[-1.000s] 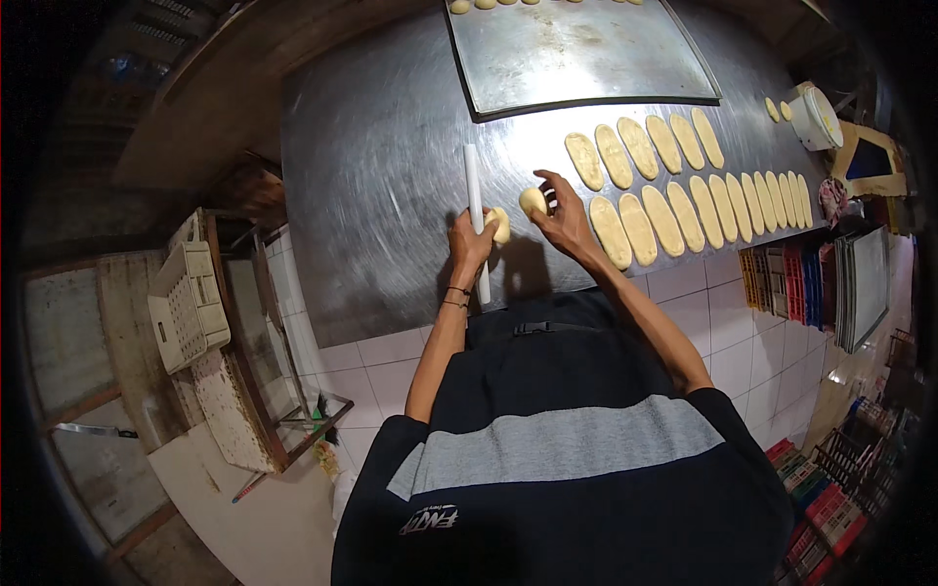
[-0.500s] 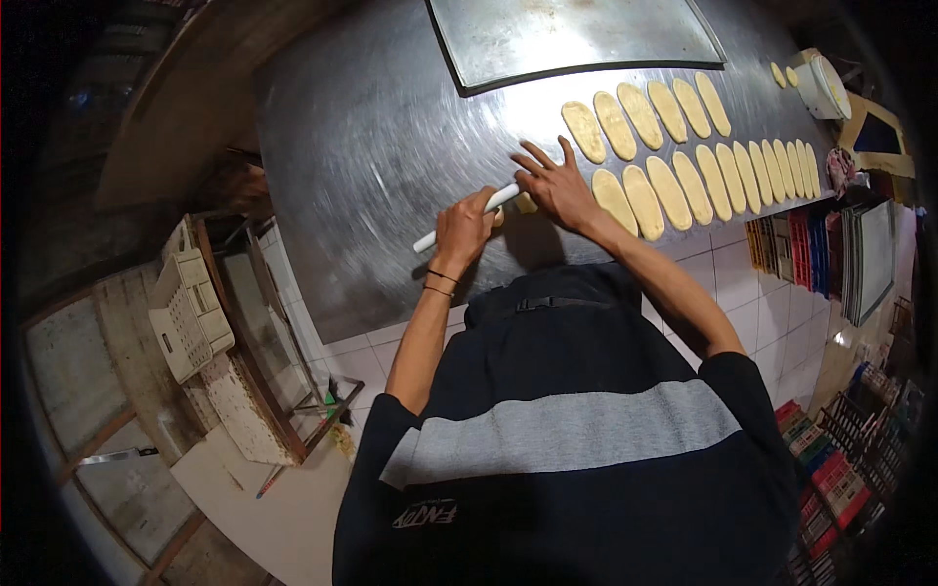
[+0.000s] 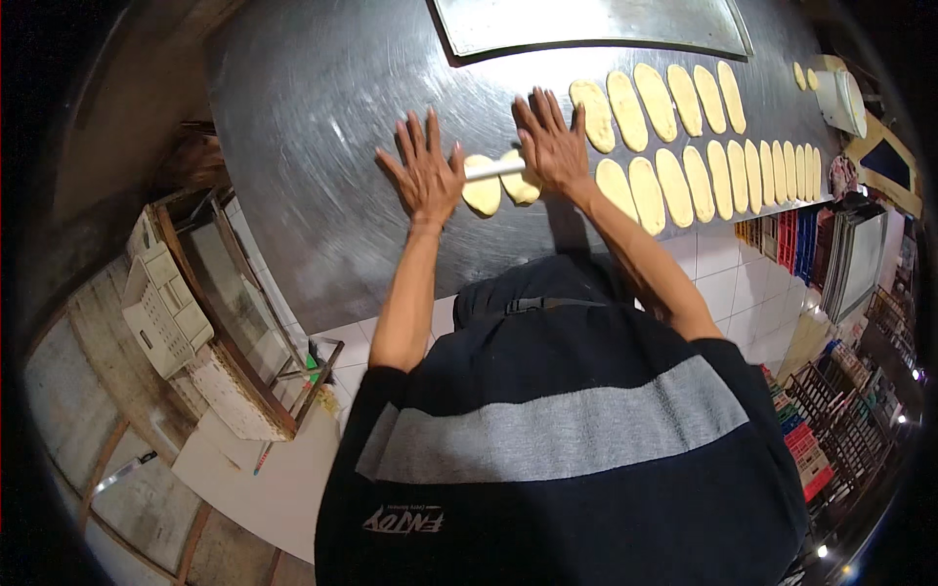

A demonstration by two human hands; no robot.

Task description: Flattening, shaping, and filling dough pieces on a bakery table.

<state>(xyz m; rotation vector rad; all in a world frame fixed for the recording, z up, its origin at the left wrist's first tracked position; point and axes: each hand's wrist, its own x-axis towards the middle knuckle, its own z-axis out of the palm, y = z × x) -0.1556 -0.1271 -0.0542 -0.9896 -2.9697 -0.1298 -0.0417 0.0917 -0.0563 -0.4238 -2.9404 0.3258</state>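
Note:
My left hand (image 3: pixel 424 171) lies palm down with fingers spread over the left end of a white rolling pin (image 3: pixel 489 171). My right hand (image 3: pixel 550 146) rests flat, fingers stretched out, over the pin's other end. The pin lies across two pale dough pieces, one on the left (image 3: pixel 482 198) and one partly hidden by my right hand (image 3: pixel 518 192). To the right, two rows of flattened oval dough pieces (image 3: pixel 672 186) lie on the steel table (image 3: pixel 313 127).
A metal tray (image 3: pixel 591 24) is at the back. At the right are a white bucket (image 3: pixel 840 103), two small dough pieces (image 3: pixel 805 76), stacked trays (image 3: pixel 850 273) and crates (image 3: pixel 782 234). At the left stand a plastic crate (image 3: pixel 166 303) and a knife (image 3: pixel 122 474) on boards.
My hands took the pin from upright to slanted, then level over two dough pieces. My fingers, earlier curled on pin and dough, are now spread flat. The dough ball looks flattened.

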